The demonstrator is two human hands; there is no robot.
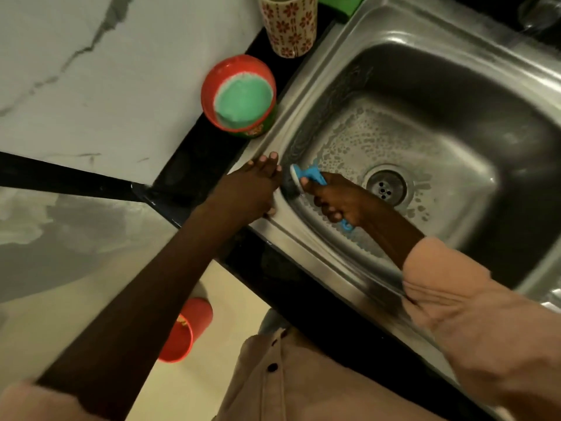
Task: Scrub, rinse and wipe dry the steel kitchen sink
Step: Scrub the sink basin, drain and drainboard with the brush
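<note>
Gripping blue scrubber [312, 177], right hand [340, 202] in sink [303, 238]

The right hand [340, 202] grips the blue handle of a scrubber [306, 177], its dark scouring head pressed against the left inner wall of the steel sink [455, 71]. Soapy foam spots the basin floor around the drain [385, 185]. The left hand [252, 186] rests flat on the sink's rim, fingers straight. On the dark counter [194, 165] beside the sink stands a red tub of green soap [239, 95], and farther back a flowered cup [290, 24]. A red cup [185, 329] sits on the floor below.
</note>
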